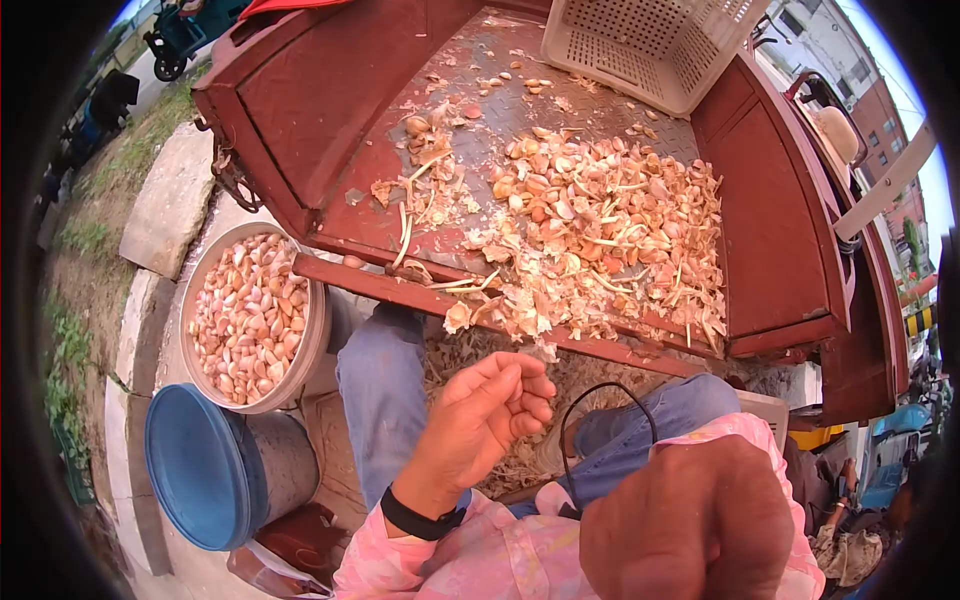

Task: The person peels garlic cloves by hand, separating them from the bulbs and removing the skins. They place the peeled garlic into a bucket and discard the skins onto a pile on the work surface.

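My left hand, with a black band on the wrist, is held palm up just below the front edge of the red cart bed. Its fingers are curled together, and whatever they may hold is too small to make out. Close to the camera at the lower right, my right hand is large and blurred, its fingers hidden. A heap of garlic cloves and husks lies on the cart bed beyond my hands. Left of the cart, a white bucket is full of garlic cloves.
A blue-lidded bucket stands at the lower left. A pale perforated crate sits at the back of the cart. Loose stems and skins lie left of the heap. My knees are under the cart's front edge.
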### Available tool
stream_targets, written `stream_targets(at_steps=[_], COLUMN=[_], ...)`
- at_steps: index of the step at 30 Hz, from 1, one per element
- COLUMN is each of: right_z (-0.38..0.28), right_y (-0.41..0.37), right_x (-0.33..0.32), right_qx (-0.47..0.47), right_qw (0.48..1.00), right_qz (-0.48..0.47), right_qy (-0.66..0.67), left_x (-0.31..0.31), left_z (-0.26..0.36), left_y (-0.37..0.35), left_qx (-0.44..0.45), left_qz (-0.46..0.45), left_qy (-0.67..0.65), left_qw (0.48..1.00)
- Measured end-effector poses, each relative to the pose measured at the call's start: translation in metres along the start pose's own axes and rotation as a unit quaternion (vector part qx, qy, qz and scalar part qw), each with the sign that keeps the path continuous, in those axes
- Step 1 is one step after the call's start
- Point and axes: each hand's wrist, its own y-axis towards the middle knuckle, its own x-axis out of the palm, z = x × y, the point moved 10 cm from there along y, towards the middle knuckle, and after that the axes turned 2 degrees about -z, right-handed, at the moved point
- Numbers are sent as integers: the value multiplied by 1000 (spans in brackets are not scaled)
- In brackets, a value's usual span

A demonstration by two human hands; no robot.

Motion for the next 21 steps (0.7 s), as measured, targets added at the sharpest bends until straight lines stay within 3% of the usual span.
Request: stream_targets(at_steps=[1,4,5,7,10,13,16,19,21], right_z=[-4,-11,-7,2,-11,-10,-9,-13,-10], right_y=[1,4,-5,-20,-8,0,-3,16,13], right_x=[-6,8,1,-17,-21,-17,-32,-16,-25], right_qx=[-18,-2,29,60,18,53,73,68,143], right_qw=[1000,996,999,980,990,994,985,994,980], right_qz=[19,-86,42,189,131,79,145,-22,99], right_qy=[4,-31,-12,16,-42,-45,-59,-84,-93], left_x=[0,-3,-3,-5,-5,-7,-5,-10,-14], left_z=[-1,2,3,4,2,1,-1,1,0], left_y=[-1,-4,-3,-4,-5,-5,-6,-5,-6], left_qx=[1,4,2,16,9,2,4,1,0], left_qz=[-3,4,9,20,19,25,-13,30,40], left_qy=[3,2,2,13,7,-8,-9,-11,-12], left_qw=[1000,1000,1000,1000,1000,1000,1000,999,999])
